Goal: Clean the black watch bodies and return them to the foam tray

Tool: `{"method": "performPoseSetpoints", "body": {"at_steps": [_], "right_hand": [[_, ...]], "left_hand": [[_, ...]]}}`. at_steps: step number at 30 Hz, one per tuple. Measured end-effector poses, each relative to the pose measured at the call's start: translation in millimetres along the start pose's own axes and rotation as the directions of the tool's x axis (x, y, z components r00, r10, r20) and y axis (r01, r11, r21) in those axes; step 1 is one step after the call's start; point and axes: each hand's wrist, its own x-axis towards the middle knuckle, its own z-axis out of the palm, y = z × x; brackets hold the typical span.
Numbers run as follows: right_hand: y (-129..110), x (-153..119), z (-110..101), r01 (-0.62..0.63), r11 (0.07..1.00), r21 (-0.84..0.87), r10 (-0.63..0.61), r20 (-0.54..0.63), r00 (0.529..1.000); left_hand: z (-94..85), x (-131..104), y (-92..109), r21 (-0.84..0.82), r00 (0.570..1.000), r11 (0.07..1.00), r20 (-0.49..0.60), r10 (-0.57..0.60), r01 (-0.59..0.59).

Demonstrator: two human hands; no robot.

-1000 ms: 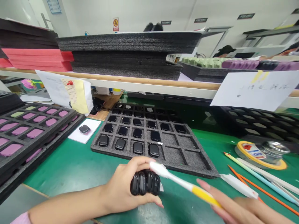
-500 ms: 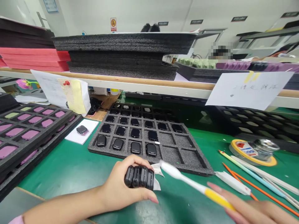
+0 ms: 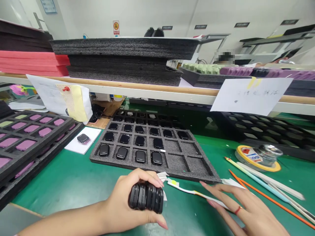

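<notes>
While your left hand [image 3: 123,204] pinches watches [image 3: 145,197], your right hand [image 3: 248,209] spreads around the lower-right toothbrush [image 3: 185,189]. Brush handling seems the step; next needs steadiness.

Red foam sheets [image 3: 31,62], taped white note [image 3: 249,100], pink flower [image 3: 16,89]

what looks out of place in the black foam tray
A small white elongated scrap lies between two black rounded-square watch cases in the gridded black foam tray; it looks like stray debris among dark pieces.
</notes>
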Motion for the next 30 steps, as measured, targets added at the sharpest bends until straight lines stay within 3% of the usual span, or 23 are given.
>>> {"method": "performPoseSetpoints", "body": {"at_steps": [2,3,4,6,8,9,10,12,15,20,24,26,28,30], "right_hand": [[-18.3,11.0,0.2,-0.124,0.975,0.184,0.122,0.025,0.992],[-29.6,16.8,1.0,-0.212,0.916,0.34,0.191,0.096,0.977],[-41.8,23.1,2.4,-0.308,0.809,0.501,0.239,0.199,0.95],[-65.7,37.7,8.0,-0.515,0.456,0.726,0.207,0.477,0.854],[-85.3,54.8,17.4,-0.675,0.133,0.726,0.082,0.67,0.738],[-92.7,63.4,23.1,-0.721,0.031,0.693,0.029,0.72,0.693],[-98.4,71.7,29.1,-0.742,-0.042,0.669,-0.001,0.743,0.67],[-105.8,85.6,40.4,-0.735,-0.118,0.668,-0.022,0.738,0.674],[-110.7,97.5,51.1,-0.671,-0.08,0.737,0.021,0.674,0.738],[-111.1,96.1,55.7,-0.475,0.21,0.855,0.138,0.455,0.88],[-107.2,91.9,55.9,-0.363,0.371,0.854,0.175,0.32,0.931],[-104.3,92.0,55.7,-0.316,0.415,0.853,0.167,0.27,0.948],[-101.1,92.3,55.4,-0.261,0.47,0.843,0.161,0.209,0.965],[-98.1,92.1,55.0,-0.204,0.532,0.822,0.141,0.152,0.978]], "left_hand": [[-0.6,0.8,-0.3,0.057,0.998,0.997,0.027,0.052,-0.053],[-1.2,1.3,-0.1,0.09,0.996,0.993,0.044,0.077,-0.081],[-2.0,1.9,0.3,0.127,0.993,0.986,0.065,0.102,-0.11],[-3.9,3.3,1.4,0.203,0.981,0.963,0.11,0.16,-0.179],[-6.2,4.9,2.3,0.268,0.963,0.929,0.163,0.217,-0.255],[-7.5,5.8,2.6,0.295,0.951,0.91,0.188,0.245,-0.293],[-8.9,6.7,2.7,0.323,0.939,0.888,0.21,0.271,-0.328],[-12.4,8.4,2.2,0.377,0.921,0.845,0.244,0.305,-0.38],[-18.7,9.0,0.6,0.415,0.903,0.807,0.276,0.328,-0.42],[-24.7,4.3,-0.7,0.439,0.928,0.828,0.282,0.242,-0.349],[-18.7,1.5,-1.5,0.477,0.964,0.842,0.196,0.178,-0.252],[-13.5,2.2,-0.3,0.439,0.99,0.889,0.093,0.102,-0.133],[-8.7,4.7,2.9,0.231,0.993,0.968,0.037,-0.113,0.101],[-5.3,8.4,7.0,-0.085,0.93,0.928,0.1,-0.355,0.363]]}}
